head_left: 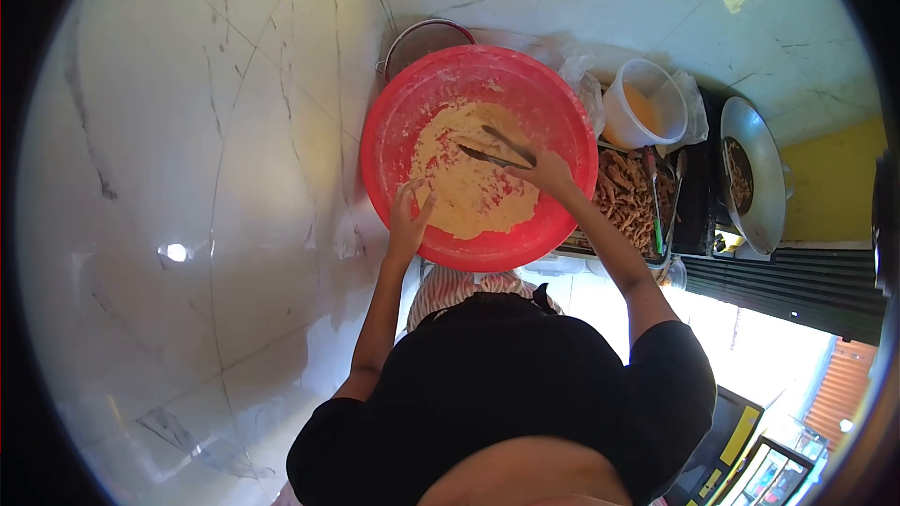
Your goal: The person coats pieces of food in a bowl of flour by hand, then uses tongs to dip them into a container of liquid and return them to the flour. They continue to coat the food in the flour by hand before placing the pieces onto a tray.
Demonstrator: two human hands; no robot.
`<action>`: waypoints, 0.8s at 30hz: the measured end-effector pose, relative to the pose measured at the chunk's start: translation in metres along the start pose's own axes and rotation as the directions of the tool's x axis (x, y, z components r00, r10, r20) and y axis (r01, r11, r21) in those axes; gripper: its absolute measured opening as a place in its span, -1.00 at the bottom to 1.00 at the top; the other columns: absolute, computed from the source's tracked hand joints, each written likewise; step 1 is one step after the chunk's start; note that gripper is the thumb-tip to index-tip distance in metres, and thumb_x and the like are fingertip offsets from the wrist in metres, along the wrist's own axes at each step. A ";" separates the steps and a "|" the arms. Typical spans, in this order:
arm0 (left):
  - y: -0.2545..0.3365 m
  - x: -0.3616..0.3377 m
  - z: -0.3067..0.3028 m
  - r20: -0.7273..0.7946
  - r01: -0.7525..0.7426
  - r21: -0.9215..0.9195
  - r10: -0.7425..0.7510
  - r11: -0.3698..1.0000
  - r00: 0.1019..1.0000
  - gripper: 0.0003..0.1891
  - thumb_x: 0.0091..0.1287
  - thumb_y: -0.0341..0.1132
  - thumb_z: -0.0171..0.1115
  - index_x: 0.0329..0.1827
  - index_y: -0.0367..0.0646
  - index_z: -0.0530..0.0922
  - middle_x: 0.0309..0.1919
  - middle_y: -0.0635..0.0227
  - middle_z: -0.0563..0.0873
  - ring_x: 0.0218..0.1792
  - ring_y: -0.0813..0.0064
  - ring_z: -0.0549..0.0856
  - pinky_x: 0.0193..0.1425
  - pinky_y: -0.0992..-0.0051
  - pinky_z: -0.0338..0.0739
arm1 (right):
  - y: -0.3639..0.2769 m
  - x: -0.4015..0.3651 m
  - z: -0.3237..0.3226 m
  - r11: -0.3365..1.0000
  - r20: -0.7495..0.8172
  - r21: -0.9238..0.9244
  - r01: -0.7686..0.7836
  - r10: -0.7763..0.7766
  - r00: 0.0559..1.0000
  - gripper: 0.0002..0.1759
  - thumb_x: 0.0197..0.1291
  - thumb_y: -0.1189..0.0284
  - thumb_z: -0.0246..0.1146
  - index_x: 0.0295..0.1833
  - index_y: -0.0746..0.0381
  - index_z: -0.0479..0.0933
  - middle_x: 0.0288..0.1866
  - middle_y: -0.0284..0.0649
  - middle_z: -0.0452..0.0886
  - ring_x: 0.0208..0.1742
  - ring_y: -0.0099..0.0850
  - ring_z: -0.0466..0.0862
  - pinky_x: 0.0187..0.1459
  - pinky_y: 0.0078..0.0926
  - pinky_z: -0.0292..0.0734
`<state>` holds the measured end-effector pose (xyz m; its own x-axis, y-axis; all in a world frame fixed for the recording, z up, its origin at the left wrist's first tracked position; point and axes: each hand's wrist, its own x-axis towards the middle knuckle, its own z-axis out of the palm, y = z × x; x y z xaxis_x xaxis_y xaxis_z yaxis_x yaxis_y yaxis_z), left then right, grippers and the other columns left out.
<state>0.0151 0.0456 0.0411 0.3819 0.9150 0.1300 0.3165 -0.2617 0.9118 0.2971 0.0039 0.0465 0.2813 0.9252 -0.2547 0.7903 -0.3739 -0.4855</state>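
Observation:
A big red plastic basin (394,131) holds pale yellow batter or dough (469,189) spread over its bottom. My right hand (544,173) is inside the basin, closed on a pair of metal tongs (495,152) whose tips lie in the batter. My left hand (409,215) rests at the basin's near-left inner wall, fingers touching the edge of the batter and holding nothing that I can see.
A metal sieve (422,37) peeks out behind the basin. To the right are a white tub of orange liquid (642,105), a tray of fried brown sticks (626,199) with tongs, and a wok (755,173). White marble floor (187,178) lies to the left.

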 end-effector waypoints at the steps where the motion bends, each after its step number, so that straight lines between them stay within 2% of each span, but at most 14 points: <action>1: 0.001 0.002 -0.003 0.003 -0.048 0.010 0.048 0.999 0.999 -0.71 0.23 -0.30 0.17 -0.06 -0.28 0.49 -0.07 0.12 0.54 0.07 0.23 0.49 0.16 0.39 0.31 | 0.004 0.005 0.002 1.000 -0.001 -0.003 0.002 -0.002 1.000 -0.29 -0.17 -0.15 0.28 -0.04 0.19 0.53 -0.31 -0.09 0.63 -0.22 -0.21 0.64 -0.19 -0.27 0.51; 3: 0.003 0.007 -0.009 0.002 -0.099 0.022 0.099 0.995 0.995 -0.75 0.22 -0.32 0.18 -0.09 -0.26 0.50 -0.09 0.12 0.56 0.04 0.21 0.50 0.14 0.38 0.33 | 0.008 0.016 0.010 0.995 0.004 -0.097 0.006 -0.006 1.000 -0.31 -0.16 -0.15 0.27 -0.06 0.19 0.52 -0.33 -0.10 0.63 -0.22 -0.20 0.64 -0.21 -0.26 0.52; 5: 0.003 0.010 -0.013 0.010 -0.163 0.115 0.163 0.980 0.987 -0.79 0.22 -0.33 0.17 -0.15 -0.23 0.53 -0.13 0.15 0.58 -0.03 0.19 0.54 0.08 0.37 0.38 | 0.008 0.021 0.013 0.992 0.016 -0.123 0.012 -0.010 1.000 -0.33 -0.14 -0.14 0.26 -0.06 0.18 0.51 -0.33 -0.09 0.63 -0.22 -0.20 0.64 -0.22 -0.25 0.52; 7: -0.004 0.011 -0.015 -0.010 -0.158 0.132 0.161 0.979 0.987 -0.81 0.21 -0.34 0.18 -0.16 -0.22 0.53 -0.16 0.17 0.59 -0.07 0.20 0.56 0.04 0.37 0.41 | 0.004 0.027 0.018 0.989 0.036 -0.148 0.012 -0.007 0.999 -0.34 -0.12 -0.12 0.25 -0.05 0.18 0.51 -0.33 -0.09 0.63 -0.22 -0.19 0.64 -0.23 -0.24 0.52; 9: -0.007 0.010 -0.015 -0.023 -0.148 0.137 0.152 0.980 0.988 -0.82 0.20 -0.35 0.18 -0.18 -0.21 0.54 -0.19 0.19 0.60 -0.10 0.21 0.58 0.00 0.38 0.44 | 0.007 0.031 0.026 0.982 -0.010 -0.175 0.076 -0.079 0.997 -0.39 -0.09 -0.09 0.24 -0.07 0.19 0.49 -0.35 -0.08 0.62 -0.26 -0.17 0.63 -0.26 -0.21 0.51; 11: -0.006 0.009 -0.014 -0.054 -0.188 0.176 0.200 0.966 0.978 -0.84 0.17 -0.37 0.21 -0.21 -0.21 0.55 -0.23 0.22 0.62 -0.16 0.25 0.61 -0.07 0.41 0.48 | 0.012 0.037 0.031 0.971 0.016 -0.219 0.096 -0.095 0.995 -0.41 -0.07 -0.07 0.23 -0.08 0.19 0.48 -0.36 -0.08 0.61 -0.29 -0.16 0.63 -0.28 -0.20 0.51; 13: -0.007 0.009 -0.012 -0.065 -0.165 0.172 0.179 0.971 0.982 -0.84 0.16 -0.37 0.22 -0.22 -0.20 0.55 -0.25 0.23 0.63 -0.18 0.26 0.62 -0.09 0.42 0.48 | 0.015 0.039 0.039 0.958 0.039 -0.258 0.125 -0.119 0.992 -0.43 -0.06 -0.05 0.23 -0.09 0.19 0.48 -0.38 -0.07 0.61 -0.31 -0.16 0.63 -0.29 -0.19 0.51; 15: -0.011 0.011 -0.010 -0.078 -0.154 0.175 0.170 0.972 0.982 -0.84 0.14 -0.38 0.24 -0.24 -0.20 0.55 -0.27 0.25 0.63 -0.20 0.27 0.63 -0.11 0.42 0.49 | 0.019 0.044 0.046 0.929 0.005 -0.291 0.228 -0.236 0.972 -0.44 -0.06 -0.04 0.23 -0.10 0.19 0.46 -0.42 -0.07 0.60 -0.35 -0.15 0.62 -0.31 -0.19 0.50; 18: -0.016 0.010 -0.008 -0.087 -0.180 0.202 0.201 0.963 0.976 -0.86 0.14 -0.38 0.24 -0.26 -0.20 0.56 -0.30 0.27 0.64 -0.23 0.28 0.63 -0.13 0.43 0.50 | 0.023 0.052 0.056 0.919 0.042 -0.317 0.236 -0.235 0.971 -0.43 -0.07 -0.02 0.24 -0.07 0.19 0.44 -0.43 -0.07 0.60 -0.35 -0.14 0.62 -0.31 -0.19 0.50; 22: -0.013 0.011 -0.009 -0.091 -0.154 0.196 0.175 0.968 0.980 -0.87 0.14 -0.37 0.24 -0.28 -0.19 0.56 -0.33 0.29 0.64 -0.26 0.31 0.63 -0.17 0.44 0.50 | 0.019 0.046 0.046 0.917 0.028 -0.255 0.306 -0.310 0.950 -0.43 -0.07 -0.02 0.24 -0.05 0.17 0.46 -0.44 -0.10 0.61 -0.35 -0.15 0.63 -0.31 -0.20 0.51; 24: -0.013 0.011 -0.009 -0.089 -0.158 0.208 0.180 0.965 0.980 -0.87 0.14 -0.36 0.24 -0.28 -0.19 0.56 -0.33 0.29 0.64 -0.27 0.31 0.63 -0.18 0.44 0.49 | 0.005 0.033 0.025 0.981 -0.065 -0.057 0.184 -0.187 0.980 -0.43 -0.07 -0.02 0.24 -0.01 0.14 0.48 -0.44 -0.13 0.62 -0.34 -0.17 0.64 -0.30 -0.23 0.52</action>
<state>0.0076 0.0612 0.0342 0.3537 0.8766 0.3262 0.4259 -0.4614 0.7783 0.2968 0.0309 0.0153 0.1630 0.9811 -0.1045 0.8583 -0.1932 -0.4753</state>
